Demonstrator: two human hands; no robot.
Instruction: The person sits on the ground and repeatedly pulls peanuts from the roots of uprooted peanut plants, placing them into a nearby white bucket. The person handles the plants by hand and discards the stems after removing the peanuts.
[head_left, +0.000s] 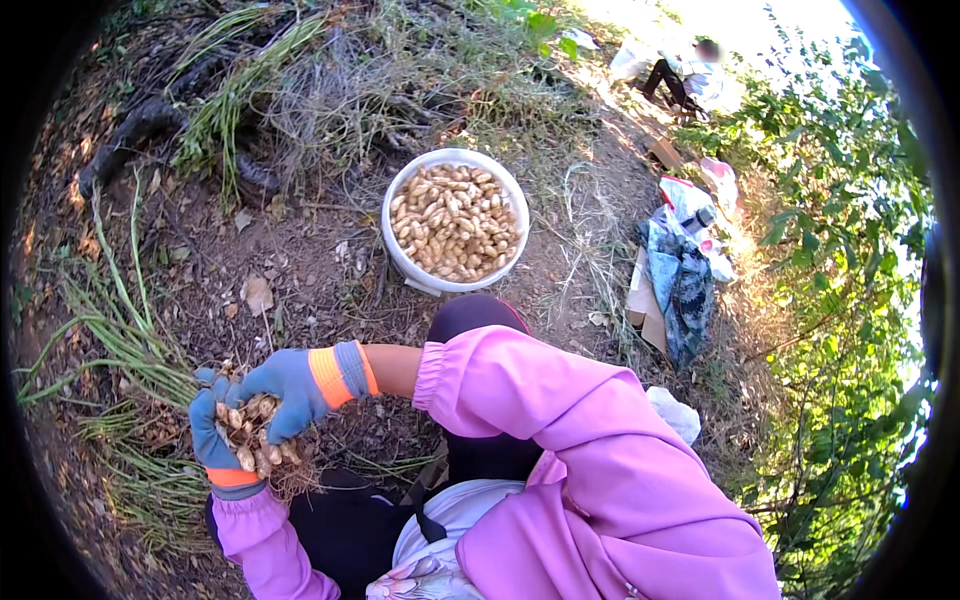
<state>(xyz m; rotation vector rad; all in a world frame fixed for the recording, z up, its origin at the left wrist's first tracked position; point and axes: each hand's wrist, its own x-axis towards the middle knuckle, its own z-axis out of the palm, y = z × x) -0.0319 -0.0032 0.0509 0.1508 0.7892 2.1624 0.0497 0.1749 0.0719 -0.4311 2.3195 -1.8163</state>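
Note:
My left hand (211, 431), in a blue and orange work glove, is closed around a bunch of peanut plants (150, 360) near the root end. Their green stems spread out to the left. My right hand (289, 390), gloved the same way, reaches across and has its fingers on the cluster of peanut pods (251, 427) hanging with the roots (296, 476). Its fingertips are partly hidden among the pods. In front of my knee stands a round white plastic bucket (389, 244), filled with unshelled peanuts (457, 221).
Cut peanut stems (157, 480) lie on the ground at the lower left, others (232, 97) over a dark root (139, 131) at the upper left. To the right are a camouflage cloth (679, 281), cardboard (646, 304) and plastic bags (675, 414). A person (690, 79) sits farther off.

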